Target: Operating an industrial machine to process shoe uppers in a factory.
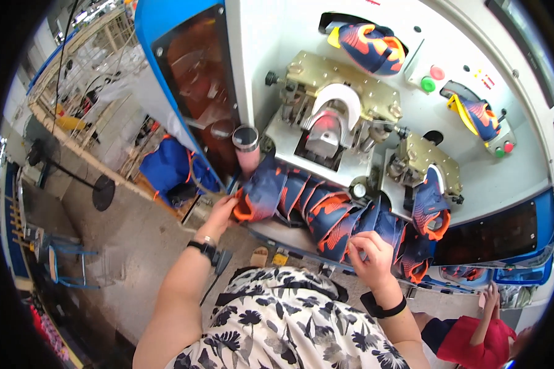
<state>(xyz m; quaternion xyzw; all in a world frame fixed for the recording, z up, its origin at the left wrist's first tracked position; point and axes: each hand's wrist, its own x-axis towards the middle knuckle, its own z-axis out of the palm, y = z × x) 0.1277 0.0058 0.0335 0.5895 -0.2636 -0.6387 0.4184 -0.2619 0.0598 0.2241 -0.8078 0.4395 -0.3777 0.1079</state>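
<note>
A row of navy and orange shoe uppers (326, 212) lies overlapped along the front ledge of the machine. At the row's left end, my left hand (223, 211) pinches the orange-lined edge of a shoe upper (258, 194). My right hand (373, 253) is over the near edge of the row, right of its middle. Its thumb and fingers are drawn together; whatever may be between them is too small to make out. A shoe upper with a white edge (431, 206) stands at the right, before the smaller press station.
Behind the row are a metal press with a white curved pad (338, 101) and a smaller press (431, 163). More uppers (372, 49) sit on the wall above, near green and red buttons (428, 83). A pink tumbler (247, 150) stands left. A person in red (480, 338) is at lower right.
</note>
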